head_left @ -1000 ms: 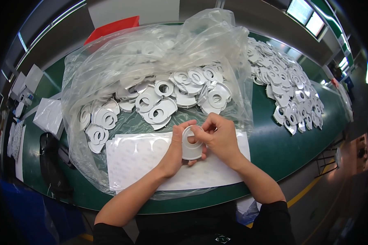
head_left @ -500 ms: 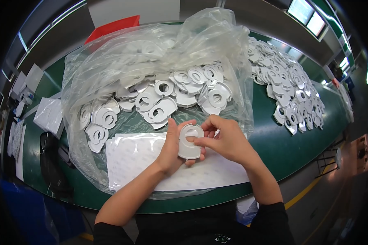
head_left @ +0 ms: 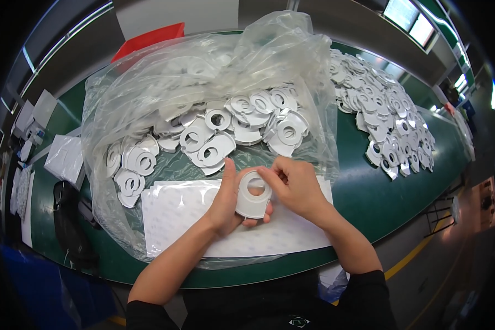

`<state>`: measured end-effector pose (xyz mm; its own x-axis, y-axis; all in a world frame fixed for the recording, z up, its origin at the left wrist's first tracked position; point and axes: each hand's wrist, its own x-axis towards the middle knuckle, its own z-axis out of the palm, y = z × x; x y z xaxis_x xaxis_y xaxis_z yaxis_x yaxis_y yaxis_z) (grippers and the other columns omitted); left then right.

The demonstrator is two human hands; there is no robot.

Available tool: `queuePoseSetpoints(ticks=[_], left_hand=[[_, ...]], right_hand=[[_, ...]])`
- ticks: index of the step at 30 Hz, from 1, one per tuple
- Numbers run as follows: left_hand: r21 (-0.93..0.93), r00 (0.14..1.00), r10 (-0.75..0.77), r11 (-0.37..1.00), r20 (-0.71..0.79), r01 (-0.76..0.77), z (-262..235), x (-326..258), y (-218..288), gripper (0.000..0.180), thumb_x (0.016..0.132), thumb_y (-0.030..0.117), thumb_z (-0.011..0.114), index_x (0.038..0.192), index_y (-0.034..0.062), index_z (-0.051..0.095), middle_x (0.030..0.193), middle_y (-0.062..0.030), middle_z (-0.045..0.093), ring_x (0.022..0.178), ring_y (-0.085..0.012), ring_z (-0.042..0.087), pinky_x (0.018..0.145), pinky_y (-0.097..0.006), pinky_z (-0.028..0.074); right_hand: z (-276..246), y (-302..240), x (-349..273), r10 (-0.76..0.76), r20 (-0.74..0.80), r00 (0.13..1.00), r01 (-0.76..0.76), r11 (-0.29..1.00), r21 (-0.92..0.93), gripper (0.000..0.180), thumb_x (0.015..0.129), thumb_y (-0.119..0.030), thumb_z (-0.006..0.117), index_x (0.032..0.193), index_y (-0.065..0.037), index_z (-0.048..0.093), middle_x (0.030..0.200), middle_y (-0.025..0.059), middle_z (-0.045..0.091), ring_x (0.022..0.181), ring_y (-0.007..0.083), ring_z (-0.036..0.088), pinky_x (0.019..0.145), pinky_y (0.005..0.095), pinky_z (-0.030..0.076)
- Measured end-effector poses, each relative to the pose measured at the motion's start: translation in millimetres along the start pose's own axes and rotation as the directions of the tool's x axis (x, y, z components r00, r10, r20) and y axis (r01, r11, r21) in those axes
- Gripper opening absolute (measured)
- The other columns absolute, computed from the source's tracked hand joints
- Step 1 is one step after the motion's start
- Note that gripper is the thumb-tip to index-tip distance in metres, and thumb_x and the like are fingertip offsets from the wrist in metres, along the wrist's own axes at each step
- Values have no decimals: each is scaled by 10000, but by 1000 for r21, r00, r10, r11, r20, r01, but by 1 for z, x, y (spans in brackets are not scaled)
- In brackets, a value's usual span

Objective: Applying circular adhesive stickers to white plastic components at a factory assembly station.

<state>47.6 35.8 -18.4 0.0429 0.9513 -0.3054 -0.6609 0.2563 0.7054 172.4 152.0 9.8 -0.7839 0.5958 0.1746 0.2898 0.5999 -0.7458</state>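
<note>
My left hand [head_left: 225,201] holds a flat white plastic part [head_left: 253,206] with a round hole near its upper end. The left fingers pass behind it, and their tips show at its lower right edge. Closed at the part's upper right rim is my right hand [head_left: 298,187]; its thumb presses on the ring, while its curled fingertips are partly hidden. Both hands are above a stack of glossy white sheets [head_left: 176,220]. Just beyond, a heap of similar white parts [head_left: 212,129] lies in the mouth of a clear plastic bag [head_left: 165,69].
Another heap of white parts [head_left: 388,113] covers the right side of the green table [head_left: 363,192]. A red bin [head_left: 148,41] stands behind the bag. At the left are a wrapped white packet [head_left: 65,154] and a black item [head_left: 67,220].
My right thumb has moved from the part's hole up to its upper right rim. The part has shifted slightly down and left in the view, and its hole now shows more fully.
</note>
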Motion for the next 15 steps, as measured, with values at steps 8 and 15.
queuePoseSetpoints(ticks=[8,15], left_hand=[[-12,1000,25,1000,-4,-25,-1,-3,1,938,774,816,114,1337,81,261,841,-167,576,635,-250,614,381,-243,332],[8,998,68,998,-15,-68,7,-2,-3,858,836,756,145,1343,81,299,1024,-158,584,808,-257,627,496,-265,437]], right_hand=[[-8,0,4,139,170,976,-210,816,539,434,949,-309,509,689,26,601,601,46,543,615,109,562,537,248,410],[-22,19,8,34,382,923,-199,894,402,194,872,-182,618,860,10,639,708,-7,590,646,46,509,563,205,406]])
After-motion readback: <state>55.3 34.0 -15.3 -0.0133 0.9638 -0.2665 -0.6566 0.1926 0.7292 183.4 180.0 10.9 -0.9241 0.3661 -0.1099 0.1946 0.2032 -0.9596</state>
